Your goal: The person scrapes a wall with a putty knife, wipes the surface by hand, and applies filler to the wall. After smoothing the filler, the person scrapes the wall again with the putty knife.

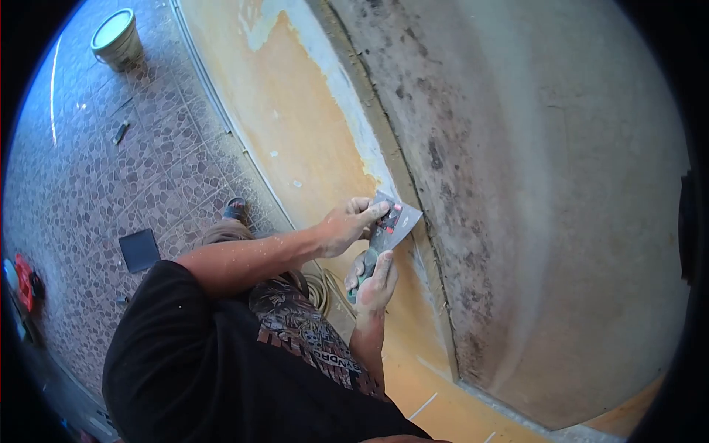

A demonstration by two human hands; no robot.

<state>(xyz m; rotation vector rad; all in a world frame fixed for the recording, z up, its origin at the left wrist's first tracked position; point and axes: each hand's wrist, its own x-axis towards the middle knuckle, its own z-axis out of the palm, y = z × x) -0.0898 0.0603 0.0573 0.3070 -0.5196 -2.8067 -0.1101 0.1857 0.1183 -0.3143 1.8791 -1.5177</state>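
Observation:
A wide putty knife (397,226) is held up in front of the wall, its grey blade bearing dark and red markings. My right hand (378,284) is wrapped round its green and dark handle (360,283). With my left hand (346,227) I pinch the blade near its edge, thumb pressed flat on the face. Both hands look dusty. Fingers of the left hand behind the blade are hidden. Just beyond the blade runs a ridge (402,173) between the orange-painted wall and a grey, stained surface.
A lidded bucket (118,46) stands on the patterned tile floor (88,184). Also on the floor are a dark square plate (139,251), a small dark object (121,133) and a red item (24,282). A coiled hose (319,289) lies beside my legs, near the orange wall (273,96).

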